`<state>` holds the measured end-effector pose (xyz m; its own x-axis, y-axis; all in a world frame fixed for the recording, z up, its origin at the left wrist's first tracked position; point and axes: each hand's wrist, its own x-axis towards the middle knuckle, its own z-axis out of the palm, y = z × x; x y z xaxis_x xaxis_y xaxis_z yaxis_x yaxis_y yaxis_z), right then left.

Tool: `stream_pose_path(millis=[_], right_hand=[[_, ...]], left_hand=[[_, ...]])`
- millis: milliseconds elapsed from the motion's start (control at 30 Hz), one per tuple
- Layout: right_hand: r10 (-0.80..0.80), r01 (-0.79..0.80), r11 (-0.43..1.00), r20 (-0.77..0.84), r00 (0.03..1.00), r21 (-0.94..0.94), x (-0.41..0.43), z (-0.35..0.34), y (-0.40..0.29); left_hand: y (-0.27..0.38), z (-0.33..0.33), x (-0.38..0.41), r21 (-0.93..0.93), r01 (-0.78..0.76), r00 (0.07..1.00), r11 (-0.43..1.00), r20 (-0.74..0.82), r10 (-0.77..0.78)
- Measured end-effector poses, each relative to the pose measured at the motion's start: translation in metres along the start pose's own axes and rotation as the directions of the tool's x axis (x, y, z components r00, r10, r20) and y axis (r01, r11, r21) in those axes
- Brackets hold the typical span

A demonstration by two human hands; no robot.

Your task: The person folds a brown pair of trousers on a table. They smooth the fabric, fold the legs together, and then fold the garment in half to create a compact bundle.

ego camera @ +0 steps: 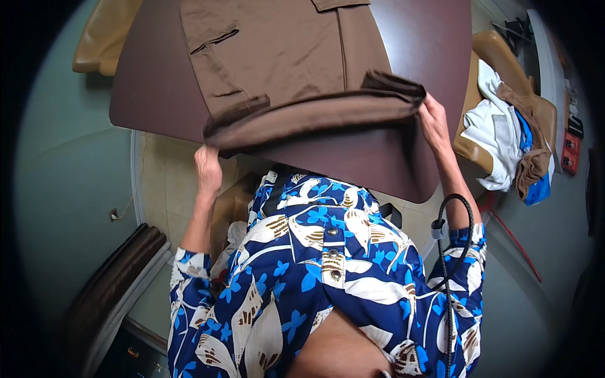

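A brown cloth garment [288, 56] lies spread on the dark maroon table [156, 90], with seams and flaps or short sleeves showing at its far part. Its near end is lifted and folded back in a band. My left hand [208, 167] grips the left corner of that band, just off the table's edge. At the band's right corner, my right hand [433, 115] pinches the cloth above the table. The lifted edge is blurred, and the fingertips of both hands are partly hidden by the fabric.
On the right, a tan chair [477, 151] carries a heap of white, brown and blue clothes [501, 141]. Another tan chair [101, 42] stands at the far left. A black cord [444, 264] hangs by my right arm. Rolled dark material [118, 264] lies at lower left.
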<state>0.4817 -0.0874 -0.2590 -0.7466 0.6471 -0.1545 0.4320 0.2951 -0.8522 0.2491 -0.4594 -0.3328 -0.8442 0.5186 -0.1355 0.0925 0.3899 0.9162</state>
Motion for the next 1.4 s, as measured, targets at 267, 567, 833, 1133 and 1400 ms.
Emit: stream_pose_path(millis=[267,567,833,1133,1400], right_hand=[[0.195,-0.203,0.972,-0.079,0.978,-0.116,0.031,0.02,0.001],[-0.094,0.152,0.973,-0.302,0.949,0.174,0.035,0.034,0.0],[-0.164,0.15,0.986,-0.389,0.906,-0.066,0.061,0.049,0.01],[-0.227,0.152,0.968,-0.432,0.873,-0.201,0.083,0.05,0.008],[-0.032,-0.021,0.985,-0.308,0.951,-0.169,0.009,0.039,-0.012]], left_hand=[[0.038,0.014,0.047,-0.317,0.536,0.839,0.782,0.3,-0.453],[0.05,0.024,0.046,-0.462,0.006,0.994,0.887,-0.094,-0.056],[0.025,0.03,0.065,-0.437,0.08,0.977,0.896,-0.144,-0.158],[0.019,0.019,0.082,-0.181,0.0,0.963,0.983,-0.266,-0.049],[0.053,-0.004,0.005,-0.182,0.452,0.89,0.873,0.028,-0.455]])
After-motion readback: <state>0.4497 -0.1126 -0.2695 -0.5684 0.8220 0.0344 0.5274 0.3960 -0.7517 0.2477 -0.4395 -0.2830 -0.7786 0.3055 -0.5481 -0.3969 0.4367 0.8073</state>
